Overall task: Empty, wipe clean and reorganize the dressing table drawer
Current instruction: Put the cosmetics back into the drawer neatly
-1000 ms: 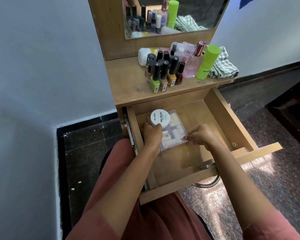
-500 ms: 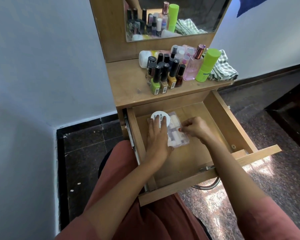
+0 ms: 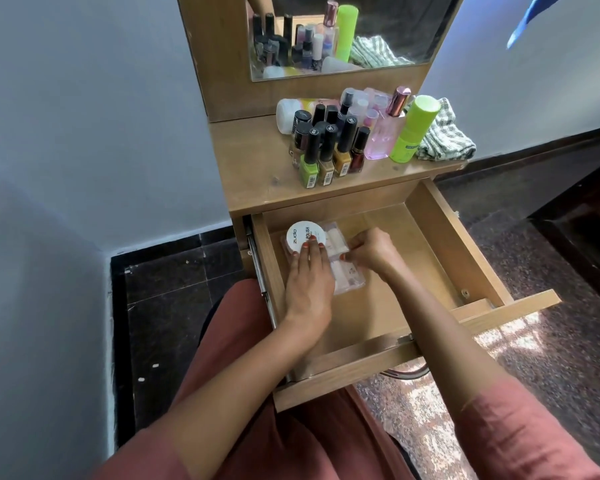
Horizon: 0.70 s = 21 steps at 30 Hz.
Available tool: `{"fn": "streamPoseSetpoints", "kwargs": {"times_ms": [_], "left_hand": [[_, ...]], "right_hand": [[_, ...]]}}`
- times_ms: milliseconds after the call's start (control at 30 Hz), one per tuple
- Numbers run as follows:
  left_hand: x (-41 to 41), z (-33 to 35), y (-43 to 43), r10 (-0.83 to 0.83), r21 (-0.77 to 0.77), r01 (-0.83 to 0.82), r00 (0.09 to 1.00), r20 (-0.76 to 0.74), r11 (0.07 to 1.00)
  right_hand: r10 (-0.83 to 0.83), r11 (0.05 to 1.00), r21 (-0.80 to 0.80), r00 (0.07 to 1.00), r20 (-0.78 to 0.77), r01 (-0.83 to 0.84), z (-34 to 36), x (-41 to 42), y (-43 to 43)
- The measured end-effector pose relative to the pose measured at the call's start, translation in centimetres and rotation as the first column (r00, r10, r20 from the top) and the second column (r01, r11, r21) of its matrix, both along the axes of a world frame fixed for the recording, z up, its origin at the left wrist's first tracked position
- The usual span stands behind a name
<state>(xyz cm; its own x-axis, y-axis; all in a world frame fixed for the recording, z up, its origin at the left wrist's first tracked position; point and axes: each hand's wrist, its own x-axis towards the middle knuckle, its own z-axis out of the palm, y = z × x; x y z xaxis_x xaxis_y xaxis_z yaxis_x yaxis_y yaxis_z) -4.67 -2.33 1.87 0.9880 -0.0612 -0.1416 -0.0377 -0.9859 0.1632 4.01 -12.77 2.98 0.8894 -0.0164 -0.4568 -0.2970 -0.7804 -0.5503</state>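
My left hand (image 3: 309,289), curled a second ago, now lies flat on the case (image 3: 349,280), fingertips touching the jar (image 3: 303,233) beyond. My right hand (image 3: 371,252) pinches the case's edge just beside. Both rest inside the drawer (image 3: 447,244); restocking looks begun.

The wooden bench (image 3: 257,168) carries a tight cluster of upright polish bottles (image 3: 326,147) near its middle. A white jar (image 3: 286,114) lies on its side behind them. To the right stand a pink perfume bottle (image 3: 383,136) and a green bottle (image 3: 414,129), just beside a checked cloth (image 3: 444,136) at the right edge. Below, the drawer (image 3: 413,271) is pulled out. A clear case (image 3: 347,278) lies on its floor at the back left, with a white tub (image 3: 303,233) on top.
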Motion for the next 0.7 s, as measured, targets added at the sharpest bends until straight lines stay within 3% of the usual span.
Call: {"fn": "streamPoseSetpoints", "kwargs": {"times_ms": [333,533,633,700], "left_hand": [[-0.1,-0.5,0.6,0.033,0.061,-0.032,0.999,-0.006,0.998],[0.2,-0.8,0.5,0.062,0.055,-0.06,0.998,-0.018,0.997],[1.0,-0.3,0.8,0.13,0.056,-0.134,0.988,0.08,0.989],[1.0,-0.7,0.6,0.116,0.09,-0.121,0.991,0.064,0.989]], "right_hand": [[0.076,0.997,0.025,0.997,-0.022,-0.075,-0.3,0.1,2.1],[0.072,0.996,0.043,0.995,0.069,-0.075,-0.7,-0.4,1.9],[0.076,0.994,0.072,0.991,0.106,-0.084,-0.8,-0.4,2.0],[0.079,0.993,0.074,0.99,0.116,-0.088,-0.9,-0.4,2.0]]}}
